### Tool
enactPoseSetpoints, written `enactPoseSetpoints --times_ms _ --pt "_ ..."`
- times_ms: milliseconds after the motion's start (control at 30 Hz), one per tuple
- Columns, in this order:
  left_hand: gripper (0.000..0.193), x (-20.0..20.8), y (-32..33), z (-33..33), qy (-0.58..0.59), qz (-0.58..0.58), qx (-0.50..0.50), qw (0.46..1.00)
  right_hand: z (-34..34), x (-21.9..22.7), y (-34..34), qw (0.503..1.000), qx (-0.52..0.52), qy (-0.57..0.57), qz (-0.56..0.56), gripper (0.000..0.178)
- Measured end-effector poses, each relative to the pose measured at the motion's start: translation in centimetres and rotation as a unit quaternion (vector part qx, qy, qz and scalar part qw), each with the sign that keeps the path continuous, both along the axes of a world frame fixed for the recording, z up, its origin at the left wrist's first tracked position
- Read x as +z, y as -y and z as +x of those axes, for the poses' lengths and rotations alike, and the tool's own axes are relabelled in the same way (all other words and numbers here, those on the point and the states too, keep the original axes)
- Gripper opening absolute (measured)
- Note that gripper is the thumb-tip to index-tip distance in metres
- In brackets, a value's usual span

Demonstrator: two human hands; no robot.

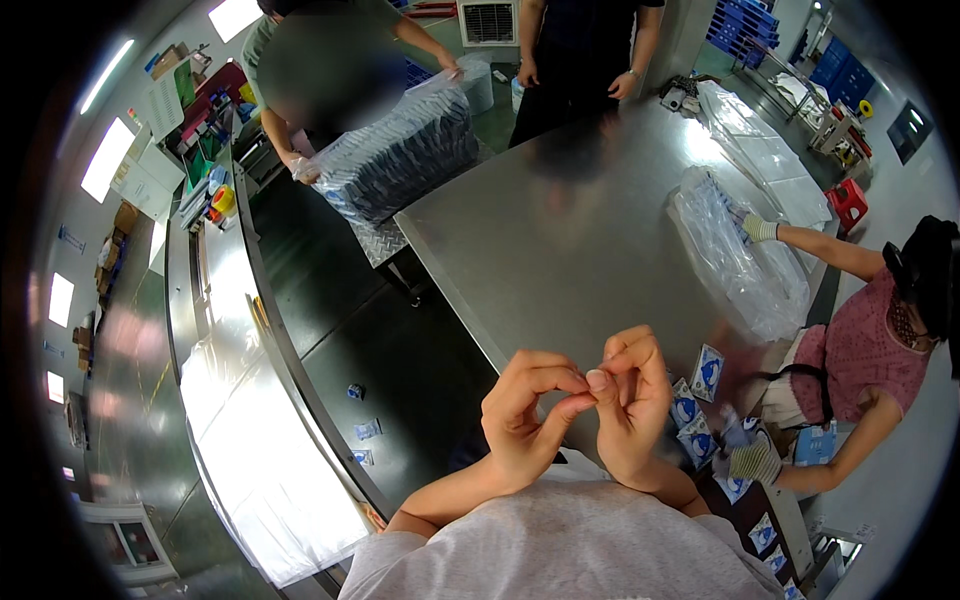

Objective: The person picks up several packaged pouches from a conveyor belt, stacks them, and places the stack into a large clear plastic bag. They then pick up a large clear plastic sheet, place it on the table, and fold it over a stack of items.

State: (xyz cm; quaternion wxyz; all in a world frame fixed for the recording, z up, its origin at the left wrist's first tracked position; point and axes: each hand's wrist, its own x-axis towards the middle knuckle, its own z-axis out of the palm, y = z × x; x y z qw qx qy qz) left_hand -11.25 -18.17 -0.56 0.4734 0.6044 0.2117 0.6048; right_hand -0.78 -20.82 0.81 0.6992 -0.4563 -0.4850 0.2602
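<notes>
In front of my chest, over the near edge of a steel table (pixel 560 270), my left hand (pixel 528 415) and my right hand (pixel 634 400) are raised with their fingertips meeting. Thumb and fingers of each are pinched together. Whether anything small sits between them cannot be made out. Closest to my right hand lie several white and blue packets (pixel 708 372) at the table's right side.
At right, a co-worker in gloves handles packets and a large clear plastic bag (pixel 735 260). Across the table, another person holds a big clear bag packed with packets (pixel 400 150); someone in dark clothes (pixel 580 60) stands nearby. A white-covered bench (pixel 250 440) runs along my left. Packets (pixel 367 429) lie on the floor.
</notes>
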Motion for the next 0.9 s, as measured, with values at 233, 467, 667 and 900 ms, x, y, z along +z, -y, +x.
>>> enactPoseSetpoints --times_ms 233,467,667,900 --pt "0.014 0.08 -0.18 -0.33 -0.015 0.033 0.0 0.999 -0.02 0.07 0.08 1.0 0.004 0.002 -0.001 0.017" --pt "0.019 0.05 -0.04 -0.06 -0.009 0.037 0.024 0.999 0.0 0.0 0.23 1.0 0.014 -0.001 0.007 0.017" --pt "0.017 0.01 -0.11 0.12 -0.005 0.074 0.05 0.996 0.07 -0.06 0.31 1.0 0.022 0.01 0.013 0.017" --pt "0.015 0.01 -0.05 -0.05 -0.034 0.109 0.082 0.99 -0.27 -0.35 0.51 1.0 0.02 0.009 0.006 0.017"
